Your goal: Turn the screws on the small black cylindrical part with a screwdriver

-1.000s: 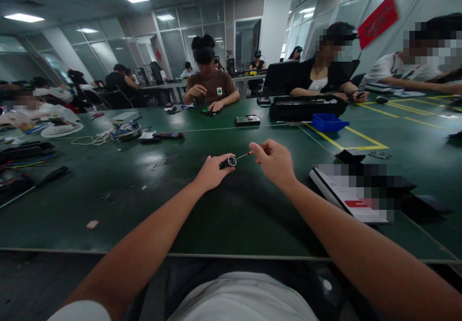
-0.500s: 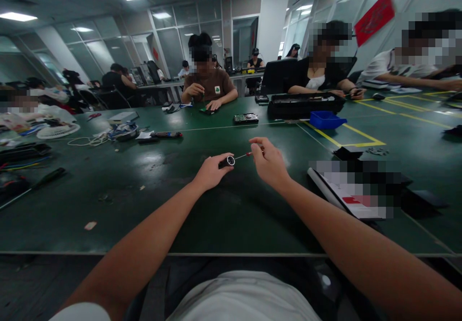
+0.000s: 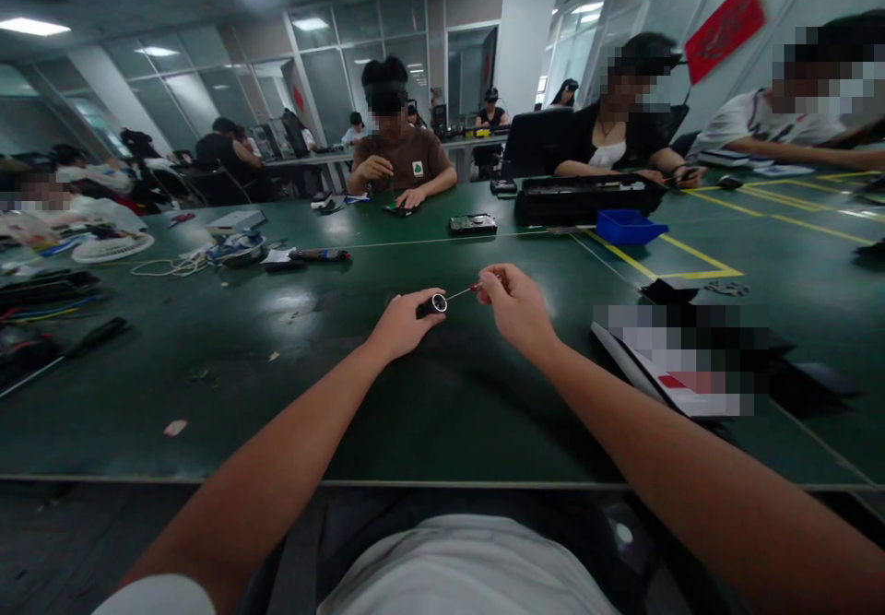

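Note:
My left hand is closed round a small black cylinder with a pale ring at its end. That ringed end faces me and to the right. In my right hand is a screwdriver with a red handle and a thin metal shaft. The fingers wrap the handle, hiding most of it. Its shaft points left, and the tip is at the cylinder's ringed end; whether it touches cannot be made out. Both hands are over the green table.
A hard drive, a blue tray and a long black casing lie beyond my hands. A white-covered item is by my right forearm. Cables lie left. A person in brown works opposite.
My right hand's fingers have shifted on the screwdriver handle. The cylinder has moved slightly left and up in view, still in my left hand.

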{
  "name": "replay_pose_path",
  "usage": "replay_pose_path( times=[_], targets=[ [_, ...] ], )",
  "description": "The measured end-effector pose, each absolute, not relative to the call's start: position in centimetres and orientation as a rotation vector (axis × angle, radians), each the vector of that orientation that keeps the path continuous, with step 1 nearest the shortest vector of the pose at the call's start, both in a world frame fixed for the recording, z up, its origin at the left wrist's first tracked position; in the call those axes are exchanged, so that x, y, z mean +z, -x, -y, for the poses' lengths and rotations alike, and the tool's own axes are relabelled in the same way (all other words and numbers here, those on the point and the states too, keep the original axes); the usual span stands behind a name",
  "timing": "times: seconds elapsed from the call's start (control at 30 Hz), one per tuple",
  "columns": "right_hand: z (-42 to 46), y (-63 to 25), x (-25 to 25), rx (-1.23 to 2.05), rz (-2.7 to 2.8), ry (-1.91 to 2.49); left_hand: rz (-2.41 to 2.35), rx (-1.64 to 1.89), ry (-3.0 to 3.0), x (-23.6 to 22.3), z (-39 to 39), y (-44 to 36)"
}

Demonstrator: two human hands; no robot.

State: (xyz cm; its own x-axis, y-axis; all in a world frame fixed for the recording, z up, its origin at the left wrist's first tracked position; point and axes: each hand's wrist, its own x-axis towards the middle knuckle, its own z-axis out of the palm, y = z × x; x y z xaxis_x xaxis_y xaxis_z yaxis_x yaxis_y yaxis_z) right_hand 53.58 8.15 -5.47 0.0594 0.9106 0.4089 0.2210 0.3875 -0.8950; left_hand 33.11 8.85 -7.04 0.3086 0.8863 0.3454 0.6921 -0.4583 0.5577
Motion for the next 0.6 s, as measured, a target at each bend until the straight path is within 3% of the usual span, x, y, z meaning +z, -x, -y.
replay_pose_path(
  times=[0.23, 0.6],
  targets=[
    [-8.9, -53.6, -5.5, 1.204, 0.936, 1.027, -1.359, 0.954, -2.358, -7.0, -9.0, -32.9],
    [-7.3, -53.5, -5.0, 0.526, 1.483, 1.152, -1.395, 0.921, -2.364, -6.8, -8.9, -33.0]
  ],
)
